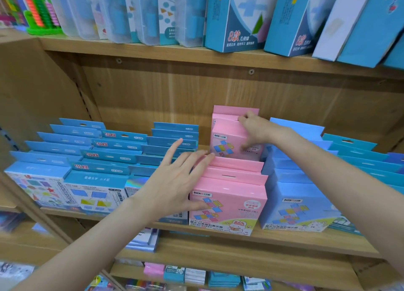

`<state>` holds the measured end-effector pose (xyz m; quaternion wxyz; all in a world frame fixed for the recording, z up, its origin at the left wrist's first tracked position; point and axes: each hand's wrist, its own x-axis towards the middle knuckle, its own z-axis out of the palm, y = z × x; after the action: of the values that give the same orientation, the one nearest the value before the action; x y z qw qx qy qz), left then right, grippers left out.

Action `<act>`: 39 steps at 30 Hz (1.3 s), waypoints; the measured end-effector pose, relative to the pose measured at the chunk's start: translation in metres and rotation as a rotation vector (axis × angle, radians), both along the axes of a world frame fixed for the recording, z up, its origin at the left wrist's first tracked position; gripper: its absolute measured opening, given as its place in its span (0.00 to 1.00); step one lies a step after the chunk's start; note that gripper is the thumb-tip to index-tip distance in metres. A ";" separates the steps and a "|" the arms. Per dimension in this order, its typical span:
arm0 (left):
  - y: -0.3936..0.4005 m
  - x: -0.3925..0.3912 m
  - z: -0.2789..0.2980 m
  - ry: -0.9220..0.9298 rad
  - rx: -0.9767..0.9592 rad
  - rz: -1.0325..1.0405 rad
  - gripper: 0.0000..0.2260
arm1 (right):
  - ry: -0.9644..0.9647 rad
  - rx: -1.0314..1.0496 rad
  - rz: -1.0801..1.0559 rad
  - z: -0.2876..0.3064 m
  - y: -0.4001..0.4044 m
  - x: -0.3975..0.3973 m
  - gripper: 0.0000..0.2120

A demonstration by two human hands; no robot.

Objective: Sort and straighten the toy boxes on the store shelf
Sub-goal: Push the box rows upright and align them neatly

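Note:
On the middle wooden shelf (284,240) stands a row of pink toy boxes. The front pink box (231,205) stands upright at the shelf's front edge. My left hand (177,181) lies flat against this row's left side with its fingers spread, holding nothing. My right hand (258,131) grips the top of a rear pink box (227,142), which stands raised above the others near the shelf's back panel. Blue boxes (299,203) of the same design fill the row to the right.
Rows of blue hang-tab boxes (96,174) fill the shelf's left part. Large blue boxes (240,17) and clear cases lean on the upper shelf, with a green abacus (41,12) at the far left. Lower shelves hold small packs (175,273).

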<state>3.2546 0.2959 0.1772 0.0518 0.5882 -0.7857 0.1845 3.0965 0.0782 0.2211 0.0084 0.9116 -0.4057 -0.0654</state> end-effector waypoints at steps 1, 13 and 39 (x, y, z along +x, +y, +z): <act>0.000 0.000 0.000 0.002 -0.005 0.000 0.42 | -0.002 -0.060 0.023 -0.001 0.000 0.002 0.38; -0.001 0.001 -0.002 -0.010 -0.033 -0.023 0.43 | -0.059 -0.151 0.035 -0.006 -0.009 0.015 0.52; 0.001 0.001 -0.004 -0.023 -0.059 -0.022 0.43 | 0.009 0.208 0.245 0.021 0.037 0.022 0.30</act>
<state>3.2559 0.2967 0.1734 0.0620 0.5756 -0.7868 0.2140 3.1186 0.1150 0.2422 -0.0762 0.9500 -0.2822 -0.1097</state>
